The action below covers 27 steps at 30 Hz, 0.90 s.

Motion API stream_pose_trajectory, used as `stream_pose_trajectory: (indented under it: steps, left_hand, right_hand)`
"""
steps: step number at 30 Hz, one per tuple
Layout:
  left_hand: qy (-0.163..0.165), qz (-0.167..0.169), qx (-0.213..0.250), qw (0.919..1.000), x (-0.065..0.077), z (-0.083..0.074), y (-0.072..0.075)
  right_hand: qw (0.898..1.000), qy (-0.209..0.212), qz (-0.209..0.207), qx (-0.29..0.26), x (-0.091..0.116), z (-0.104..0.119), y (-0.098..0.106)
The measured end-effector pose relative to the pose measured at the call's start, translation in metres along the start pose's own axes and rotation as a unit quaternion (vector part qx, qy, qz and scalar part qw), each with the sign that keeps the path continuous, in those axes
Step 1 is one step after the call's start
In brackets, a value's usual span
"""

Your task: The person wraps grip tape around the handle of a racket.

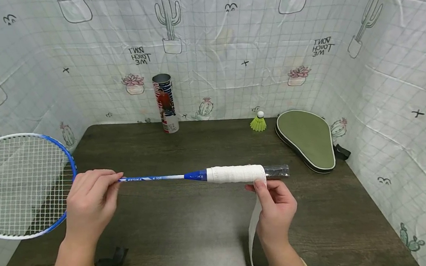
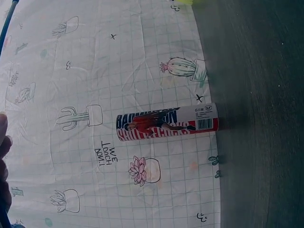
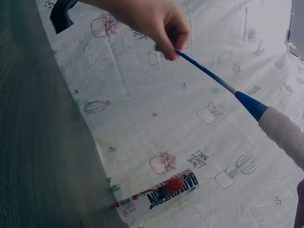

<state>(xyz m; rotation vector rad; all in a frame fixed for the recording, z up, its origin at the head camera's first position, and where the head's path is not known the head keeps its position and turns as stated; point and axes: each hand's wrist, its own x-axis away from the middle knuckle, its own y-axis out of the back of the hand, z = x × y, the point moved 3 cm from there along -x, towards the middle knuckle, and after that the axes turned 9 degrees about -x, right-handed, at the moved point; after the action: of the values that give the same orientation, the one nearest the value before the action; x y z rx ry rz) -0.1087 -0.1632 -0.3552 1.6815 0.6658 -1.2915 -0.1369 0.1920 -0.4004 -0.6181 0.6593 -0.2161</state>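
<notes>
A blue and white badminton racket (image 1: 168, 177) is held level above the table, its strung head to the left. My left hand (image 1: 90, 202) pinches the shaft just beside the head; in the right wrist view, thumb and fingers of that left hand (image 3: 164, 28) meet on the shaft. White grip tape (image 1: 236, 173) is wrapped round most of the handle. Beyond it, the dark handle end (image 1: 278, 170) shows bare and shiny. With thumb and fingers, my right hand (image 1: 277, 207) pinches the tape at the wrap's edge, and a loose strip (image 1: 253, 227) hangs down toward the wrist.
Against the back curtain stands a shuttlecock tube (image 1: 166, 105), also in the left wrist view. A yellow-green shuttlecock (image 1: 258, 122) sits at the table's back edge, left of a green paddle-shaped case (image 1: 306, 137). Patterned curtain surrounds the dark wooden table (image 1: 342, 235).
</notes>
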Motion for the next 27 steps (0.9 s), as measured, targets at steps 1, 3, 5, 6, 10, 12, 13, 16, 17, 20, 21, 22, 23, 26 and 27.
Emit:
stream_pose_trajectory:
  steps: [1, 3, 5, 6, 10, 12, 13, 16, 17, 20, 21, 22, 23, 26, 27]
  left_hand:
    - [-0.003, 0.009, 0.002, 1.0000, 0.0009, 0.0005, 0.0000]
    - [-0.009, 0.009, 0.004, 0.9999, 0.0019, 0.0014, -0.0001]
    - [-0.016, -0.002, 0.004, 0.9999, 0.0021, 0.0017, -0.0001]
    - [-0.019, -0.010, 0.004, 0.9998, 0.0018, 0.0016, 0.0002]
    - [-0.032, -0.042, 0.006, 0.9986, -0.0002, -0.0002, 0.0029]
    - [-0.036, -0.047, 0.012, 0.9982, 0.0003, 0.0003, 0.0040]
    - [-0.037, -0.048, 0.015, 0.9981, 0.0008, 0.0008, 0.0043]
    - [-0.030, -0.043, 0.025, 0.9983, 0.0033, 0.0038, 0.0046]
    - [-0.026, -0.042, 0.026, 0.9984, 0.0042, 0.0048, 0.0045]
    - [-0.016, -0.042, 0.032, 0.9985, 0.0047, 0.0061, 0.0049]
    - [-0.014, -0.040, 0.032, 0.9986, 0.0047, 0.0062, 0.0050]
    - [-0.014, -0.041, 0.035, 0.9984, 0.0047, 0.0061, 0.0052]
    - [-0.017, -0.041, 0.034, 0.9984, 0.0045, 0.0058, 0.0056]
    - [-0.032, -0.042, 0.037, 0.9979, 0.0043, 0.0039, 0.0058]
    - [-0.038, -0.042, 0.039, 0.9977, 0.0042, 0.0032, 0.0059]
  right_hand:
    - [1.000, -0.001, -0.006, 0.004, -0.0002, 0.0000, -0.0004]
    - [1.000, -0.002, -0.013, 0.001, -0.0004, -0.0001, -0.0014]
    - [1.000, -0.007, -0.022, 0.009, -0.0001, -0.0004, -0.0024]
    - [1.000, -0.010, -0.025, 0.012, 0.0002, -0.0007, -0.0028]
    - [0.999, -0.022, -0.032, 0.031, 0.0016, -0.0017, -0.0034]
    - [0.999, -0.025, -0.025, 0.034, 0.0020, -0.0024, -0.0033]
    - [0.999, -0.027, -0.019, 0.034, 0.0023, -0.0030, -0.0030]
    - [0.999, -0.029, 0.006, 0.030, 0.0030, -0.0045, -0.0019]
    - [0.999, -0.029, 0.013, 0.030, 0.0033, -0.0046, -0.0018]
    - [0.999, -0.024, 0.025, 0.027, 0.0037, -0.0043, -0.0019]
    - [0.999, -0.021, 0.026, 0.029, 0.0035, -0.0040, -0.0023]
    - [0.999, -0.019, 0.026, 0.027, 0.0034, -0.0035, -0.0029]
    - [0.999, -0.018, 0.025, 0.027, 0.0032, -0.0030, -0.0035]
    - [0.999, -0.019, 0.018, 0.034, 0.0024, -0.0018, -0.0047]
    - [0.999, -0.020, 0.015, 0.036, 0.0022, -0.0016, -0.0047]
